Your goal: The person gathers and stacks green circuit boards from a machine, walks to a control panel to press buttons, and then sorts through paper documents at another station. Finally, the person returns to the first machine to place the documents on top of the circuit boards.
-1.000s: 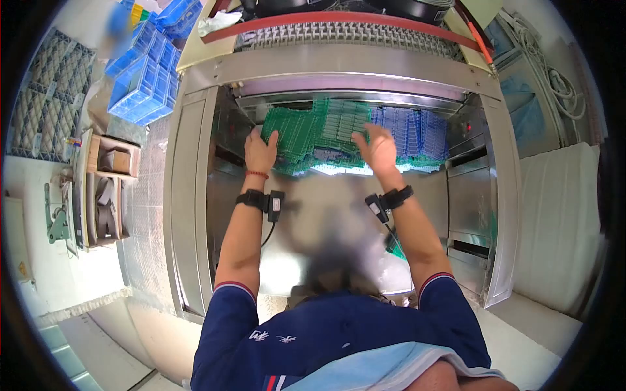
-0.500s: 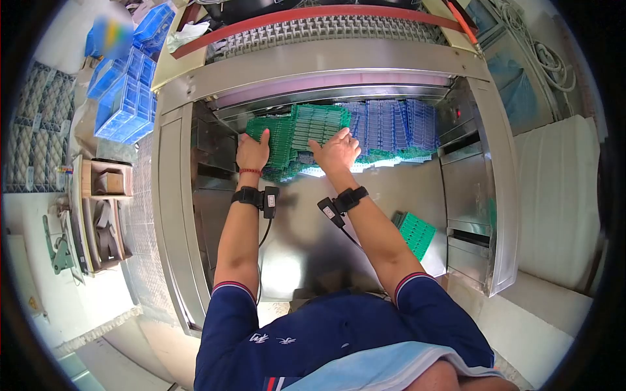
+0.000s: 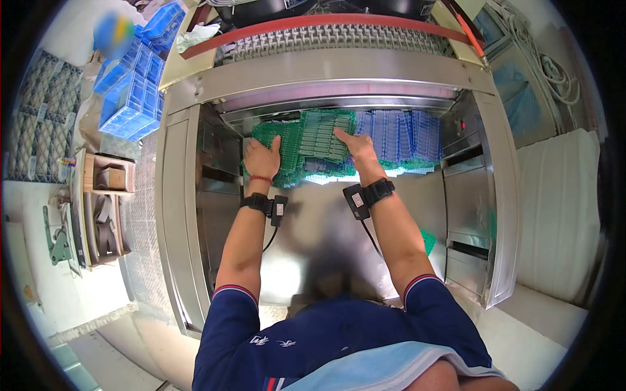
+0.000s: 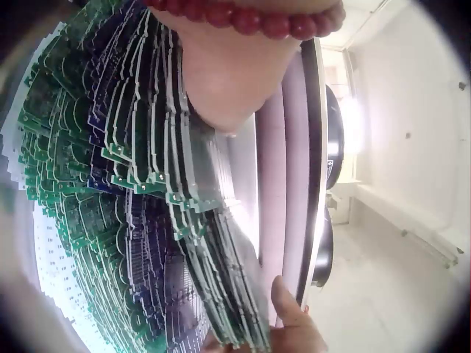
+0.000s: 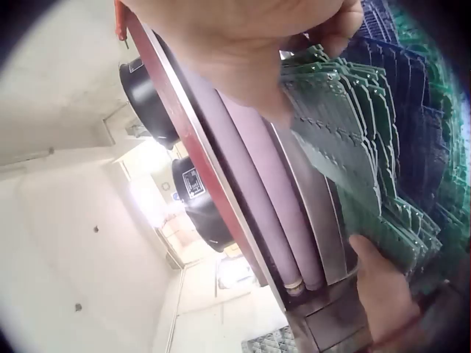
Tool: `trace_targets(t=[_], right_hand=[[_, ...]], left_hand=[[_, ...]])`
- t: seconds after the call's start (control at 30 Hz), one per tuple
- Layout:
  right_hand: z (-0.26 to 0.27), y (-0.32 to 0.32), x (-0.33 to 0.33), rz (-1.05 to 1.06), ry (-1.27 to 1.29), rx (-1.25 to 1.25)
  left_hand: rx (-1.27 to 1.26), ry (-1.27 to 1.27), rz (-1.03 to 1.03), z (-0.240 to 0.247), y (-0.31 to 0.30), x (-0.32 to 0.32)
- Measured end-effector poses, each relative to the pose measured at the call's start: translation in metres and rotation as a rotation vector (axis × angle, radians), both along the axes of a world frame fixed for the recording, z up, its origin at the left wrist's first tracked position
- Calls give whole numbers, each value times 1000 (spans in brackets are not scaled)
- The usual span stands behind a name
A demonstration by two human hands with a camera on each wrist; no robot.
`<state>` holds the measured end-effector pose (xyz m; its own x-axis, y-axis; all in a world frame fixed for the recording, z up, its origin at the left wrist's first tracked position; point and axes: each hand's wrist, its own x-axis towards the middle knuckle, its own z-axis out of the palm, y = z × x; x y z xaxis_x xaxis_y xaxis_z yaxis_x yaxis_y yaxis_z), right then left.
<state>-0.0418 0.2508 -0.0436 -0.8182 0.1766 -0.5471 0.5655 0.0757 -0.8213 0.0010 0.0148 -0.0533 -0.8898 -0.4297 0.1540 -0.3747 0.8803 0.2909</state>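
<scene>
Green circuit boards (image 3: 326, 130) lie in overlapping stacks across the back of the metal bay, with blue boards (image 3: 405, 133) to their right. My left hand (image 3: 262, 158) grips the left edge of the green boards, its thumb on top. At the right edge of the pale-green stack, my right hand (image 3: 358, 148) holds the boards between thumb and fingers. The right wrist view shows the layered board edges (image 5: 331, 125) under my right hand (image 5: 235, 44), with my left hand (image 5: 383, 294) at the far end. Some fingertips are hidden behind the boards.
Metal side walls (image 3: 179, 195) flank the bay, and a front beam (image 3: 339, 68) crosses behind the boards below a conveyor (image 3: 332, 40). Another green board (image 3: 428, 242) lies low at right, partly behind my right forearm. Blue crates (image 3: 134, 104) stand at left.
My right hand has come left from the blue boards' side to the pale-green stack and now holds its right edge. My left hand stays at the left edge. The head view has shifted slightly.
</scene>
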Motion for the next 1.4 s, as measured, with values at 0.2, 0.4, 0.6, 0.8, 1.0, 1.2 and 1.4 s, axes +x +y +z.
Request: trace_targets(t=[0.2,0.4,0.6,0.8,1.0,1.2,1.4], right_hand=[[9,-17,0,66,66,-293],[-15,18,20,122,499,-242],[92,96,101,305,460,240],[39,57,184,882,408,1037],[-9,35,226,893,565,1165],[23,48,188,874,210,936],[-46,54,219,551,554,342]], left_hand=[[-31,50,-20,-4,-1,3],[-48,-14,-58,4,-1,5],[-71,-14,-56,6,3,5],[54,-87,-34,16,5,8],[63,362,-193,29,19,66],[693,370,-198,-26,52,141],[1701,296,-190,-44,110,177]])
